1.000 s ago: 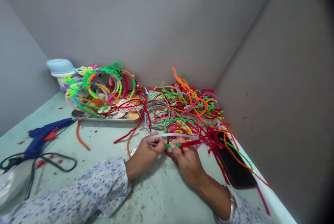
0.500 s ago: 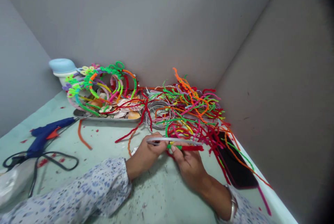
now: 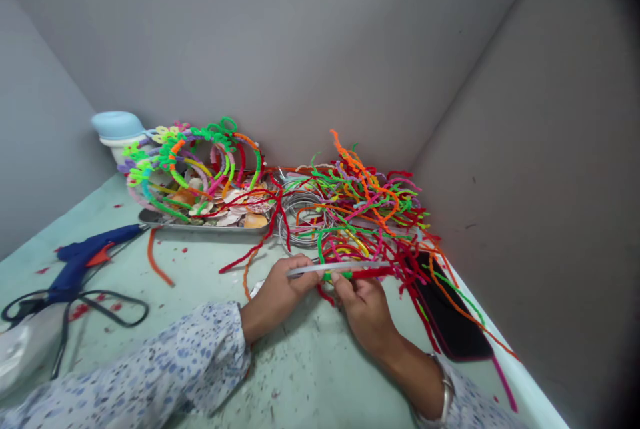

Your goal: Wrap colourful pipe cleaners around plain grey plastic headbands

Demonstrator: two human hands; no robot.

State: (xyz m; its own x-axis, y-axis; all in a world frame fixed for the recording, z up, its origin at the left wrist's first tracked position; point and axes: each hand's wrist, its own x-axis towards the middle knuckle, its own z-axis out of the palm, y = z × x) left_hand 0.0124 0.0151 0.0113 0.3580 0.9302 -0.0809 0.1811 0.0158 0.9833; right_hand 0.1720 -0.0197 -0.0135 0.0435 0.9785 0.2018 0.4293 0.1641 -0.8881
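Note:
Both hands hold a thin grey headband [image 3: 350,267] low over the table, seen nearly edge-on. Part of it is wrapped in red pipe cleaner [image 3: 374,272], with a green pipe cleaner [image 3: 329,276] wound beside the red. My left hand [image 3: 280,292] is closed round the left part of the band. Thumb and fingers of my right hand [image 3: 369,316] pinch the wrapped part at the green section. A loose green strand rises near the left fingertips, and a short red end hangs below. The fingers partly hide the winding.
Shells and wrapped headbands fill a metal tray [image 3: 225,229]. Right of it lie a wire coil [image 3: 293,232] and a heap of pipe cleaners [image 3: 370,182]. A blue glue gun [image 3: 73,272] with cord lies left, a phone [image 3: 453,316] right, a light-blue-lidded container [image 3: 117,126] behind.
The headband has turned slightly in my hands and looks flatter. My right thumb has shifted a little along the green winding. Both hands keep their hold.

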